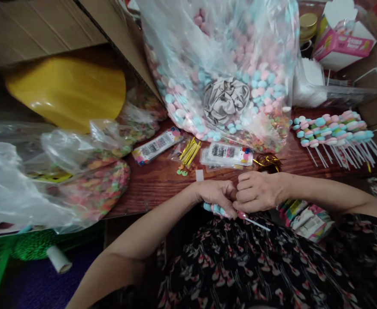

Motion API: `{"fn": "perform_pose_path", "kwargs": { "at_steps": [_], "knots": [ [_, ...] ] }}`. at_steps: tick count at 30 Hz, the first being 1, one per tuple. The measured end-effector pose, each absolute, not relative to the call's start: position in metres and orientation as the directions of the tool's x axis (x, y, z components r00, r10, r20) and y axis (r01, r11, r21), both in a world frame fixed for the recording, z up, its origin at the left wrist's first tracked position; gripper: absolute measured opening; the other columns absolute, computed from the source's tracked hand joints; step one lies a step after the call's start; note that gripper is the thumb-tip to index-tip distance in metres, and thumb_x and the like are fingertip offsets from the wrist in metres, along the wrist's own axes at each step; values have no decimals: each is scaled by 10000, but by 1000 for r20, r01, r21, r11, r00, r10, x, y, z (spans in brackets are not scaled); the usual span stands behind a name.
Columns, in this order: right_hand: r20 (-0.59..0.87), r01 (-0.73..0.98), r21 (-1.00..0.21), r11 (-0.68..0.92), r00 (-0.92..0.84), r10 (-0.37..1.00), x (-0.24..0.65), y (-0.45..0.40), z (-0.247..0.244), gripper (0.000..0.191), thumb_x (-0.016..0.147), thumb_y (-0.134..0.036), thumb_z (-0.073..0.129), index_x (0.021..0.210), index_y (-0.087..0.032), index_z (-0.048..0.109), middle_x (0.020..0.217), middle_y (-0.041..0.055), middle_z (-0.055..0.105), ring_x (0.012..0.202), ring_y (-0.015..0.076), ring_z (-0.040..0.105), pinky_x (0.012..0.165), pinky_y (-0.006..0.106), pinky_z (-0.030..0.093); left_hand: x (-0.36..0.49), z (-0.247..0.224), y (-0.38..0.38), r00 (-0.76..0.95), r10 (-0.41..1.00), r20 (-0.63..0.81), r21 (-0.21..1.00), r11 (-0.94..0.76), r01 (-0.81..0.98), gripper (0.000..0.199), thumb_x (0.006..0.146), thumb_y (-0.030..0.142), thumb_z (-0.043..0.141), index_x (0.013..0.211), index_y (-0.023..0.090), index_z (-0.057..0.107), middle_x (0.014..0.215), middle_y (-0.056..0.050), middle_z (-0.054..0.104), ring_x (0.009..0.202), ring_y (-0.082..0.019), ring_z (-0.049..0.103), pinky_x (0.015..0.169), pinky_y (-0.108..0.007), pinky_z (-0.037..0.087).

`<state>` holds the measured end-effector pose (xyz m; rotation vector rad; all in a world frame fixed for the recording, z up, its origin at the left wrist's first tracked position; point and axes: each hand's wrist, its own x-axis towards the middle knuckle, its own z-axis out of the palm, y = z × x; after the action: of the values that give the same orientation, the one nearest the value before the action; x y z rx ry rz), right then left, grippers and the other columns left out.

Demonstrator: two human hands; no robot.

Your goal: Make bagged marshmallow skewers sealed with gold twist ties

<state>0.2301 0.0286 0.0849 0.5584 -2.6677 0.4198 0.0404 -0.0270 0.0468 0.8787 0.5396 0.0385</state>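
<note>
A marshmallow skewer (216, 209) in blue, pink and white lies across my lap, close against the table's front edge. My left hand (219, 194) is closed around it, with the sweets showing under the fingers. Its white stick (257, 223) points down to the right. My right hand (261, 192) is curled shut right beside the left one, at the place where sweets and stick meet. A small reddish bit shows there, but the fingertips hide what they pinch. Gold twist ties (190, 152) and printed clear packets (227, 154) lie on the table beyond my hands.
A big bag of marshmallows (259, 86) stands at the back, a grey scrunched cloth (226, 101) against it. Finished skewers (333, 128) are piled at right. Bags of gummies (95, 189) fill the left, beside a cardboard box (40, 30). Two green rings (182, 172) lie loose.
</note>
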Motion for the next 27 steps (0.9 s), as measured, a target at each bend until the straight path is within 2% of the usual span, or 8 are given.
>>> {"fn": "perform_pose_path", "kwargs": {
  "at_steps": [7, 12, 15, 19, 21, 23, 25, 27],
  "knots": [
    [268, -330, -143, 933, -920, -285, 220, 21, 92, 202, 977, -208, 429, 833, -185, 570, 813, 27, 591, 795, 146, 517, 697, 322, 295, 34, 54, -24, 805, 389, -448, 792, 591, 155, 167, 491, 278, 868, 564, 203, 738, 502, -33, 665, 392, -169, 566, 354, -261, 438],
    [120, -200, -157, 967, -976, -182, 221, 14, 81, 179, 973, -206, 383, 925, -167, 551, 730, 19, 577, 614, 127, 459, 625, 308, 283, 17, 74, -14, 669, 691, -272, 957, 120, 264, 164, 506, 273, 848, 543, 209, 702, 497, 22, 600, 470, -152, 546, 464, -250, 414],
    [-9, 28, -232, 972, -1000, 27, 218, 22, 70, 101, 897, -182, 455, 912, -154, 551, 732, 33, 593, 563, 115, 409, 571, 285, 256, 17, 99, -22, 534, 831, -156, 742, -259, 619, 82, 696, 249, 730, 656, 191, 688, 629, -30, 612, 626, -188, 555, 609, -295, 421],
    [64, 390, -542, 745, -864, 499, 212, 45, 68, 105, 843, -167, 462, 781, -165, 548, 626, -13, 521, 539, 97, 349, 538, 257, 237, 33, 119, -51, 402, 903, 151, 359, -429, 829, 114, 865, 219, 568, 841, 169, 668, 855, -109, 637, 825, -246, 541, 750, -392, 424],
    [157, 350, -770, 533, -707, 690, 209, 48, 75, 168, 864, -206, 454, 717, -174, 530, 606, -27, 489, 571, 93, 385, 564, 238, 287, 40, 108, -61, 393, 897, 200, 461, -440, 771, 146, 888, 267, 567, 848, 174, 672, 890, -107, 645, 847, -240, 543, 764, -392, 431],
    [146, 174, -942, 287, -557, 818, 205, 38, 81, 178, 854, -257, 492, 697, -178, 517, 605, -37, 483, 579, 85, 411, 577, 225, 325, 43, 88, -62, 328, 934, 141, 735, -320, 598, 183, 899, 305, 568, 874, 174, 694, 852, -81, 654, 803, -205, 565, 741, -347, 451],
    [13, -6, -1000, 11, -538, 843, 201, 19, 82, 162, 821, -285, 531, 699, -180, 513, 574, -53, 467, 524, 74, 386, 535, 215, 317, 41, 70, -55, 190, 982, 9, 951, -67, 301, 241, 910, 355, 554, 920, 179, 719, 824, -63, 678, 770, -186, 606, 742, -327, 481],
    [-128, -77, -970, -232, -650, 749, 197, -1, 76, 174, 791, -301, 553, 676, -183, 494, 531, -68, 439, 468, 64, 344, 490, 207, 287, 37, 63, -45, 78, 994, -71, 997, 72, -12, 279, 889, 422, 582, 920, 194, 741, 915, -72, 709, 842, -205, 649, 805, -352, 508]
  ]
}}
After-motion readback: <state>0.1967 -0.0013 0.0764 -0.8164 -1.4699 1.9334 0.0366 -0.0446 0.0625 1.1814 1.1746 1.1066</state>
